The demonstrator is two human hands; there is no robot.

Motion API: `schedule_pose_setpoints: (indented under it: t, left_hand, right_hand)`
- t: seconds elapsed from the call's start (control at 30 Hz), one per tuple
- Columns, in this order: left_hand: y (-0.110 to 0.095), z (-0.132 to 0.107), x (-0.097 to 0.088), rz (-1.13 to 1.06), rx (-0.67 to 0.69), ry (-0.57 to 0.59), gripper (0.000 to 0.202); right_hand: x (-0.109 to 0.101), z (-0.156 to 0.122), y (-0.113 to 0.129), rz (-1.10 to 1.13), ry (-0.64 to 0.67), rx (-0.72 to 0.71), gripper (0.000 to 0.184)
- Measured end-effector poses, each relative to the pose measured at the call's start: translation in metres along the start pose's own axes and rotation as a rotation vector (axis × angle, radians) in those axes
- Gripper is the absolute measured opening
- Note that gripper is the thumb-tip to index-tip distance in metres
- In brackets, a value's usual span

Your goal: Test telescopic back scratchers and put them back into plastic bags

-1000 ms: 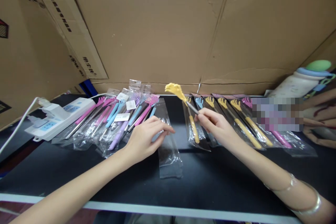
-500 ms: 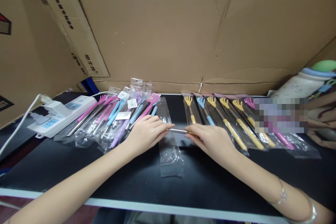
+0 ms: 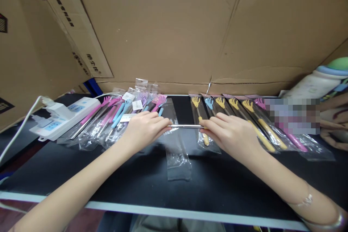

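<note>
two bare hands meet over a black table (image 3: 81, 174), seen from above. the left hand (image 3: 145, 128) and the right hand (image 3: 231, 134) each pinch one end of a thin metal rod (image 3: 186, 126) with fingers curled closed around it. the rod lies level between them, just above the table, and both its ends are hidden inside the hands. under it lies an empty clear bag (image 3: 178, 159), flat and pointing toward the viewer. left of the hands sits a pile of bagged scratchers (image 3: 114, 119) in pink, blue and purple, with a white power strip (image 3: 65, 116) beyond. on the right, a row of bagged yellow scratchers (image 3: 252, 119). a cardboard wall (image 3: 174, 25) stands behind.
</note>
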State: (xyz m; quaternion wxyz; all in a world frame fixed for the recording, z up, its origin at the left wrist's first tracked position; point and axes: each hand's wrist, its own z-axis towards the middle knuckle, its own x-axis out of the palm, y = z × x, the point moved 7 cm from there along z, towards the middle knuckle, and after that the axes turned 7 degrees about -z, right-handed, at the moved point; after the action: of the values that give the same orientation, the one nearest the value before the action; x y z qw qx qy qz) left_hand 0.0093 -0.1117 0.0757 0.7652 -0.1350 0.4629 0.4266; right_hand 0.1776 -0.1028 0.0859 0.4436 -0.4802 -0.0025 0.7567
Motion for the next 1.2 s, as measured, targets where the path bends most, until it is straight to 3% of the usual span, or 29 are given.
schedule_pose_setpoints:
  t: [0.13, 0.33, 0.57, 0.87, 1.0, 1.07, 1.13, 1.2]
  left_hand:
    - [0.013, -0.001, -0.004, 0.048, -0.014, 0.027, 0.032]
    - [0.044, -0.007, -0.005, 0.071, -0.175, 0.131, 0.035]
    - [0.051, -0.009, -0.007, 0.026, -0.192, 0.205, 0.037]
    - [0.083, -0.017, -0.016, 0.065, -0.208, 0.234, 0.036]
    - [0.105, -0.025, -0.030, 0.113, -0.300, 0.243, 0.040]
    - [0.110, -0.026, -0.033, 0.117, -0.314, 0.267, 0.041]
    - [0.109, -0.024, -0.036, 0.111, -0.292, 0.257, 0.044]
    - [0.106, -0.022, -0.037, 0.096, -0.264, 0.252, 0.046]
  right_hand:
    - [0.000, -0.001, -0.016, -0.032, 0.009, 0.023, 0.025]
    - [0.008, -0.008, -0.057, 0.052, 0.104, 0.156, 0.033]
    - [0.023, -0.017, -0.084, 0.130, 0.284, 0.151, 0.040]
    - [0.035, -0.038, -0.134, 0.493, 0.526, 0.263, 0.040]
    - [0.034, -0.058, -0.169, 0.626, 0.569, 0.394, 0.036]
    - [0.035, -0.066, -0.175, 0.677, 0.616, 0.444, 0.035]
    - [0.030, -0.068, -0.177, 0.616, 0.531, 0.545, 0.041]
    - [0.015, -0.066, -0.177, 0.447, 0.279, 0.691, 0.051]
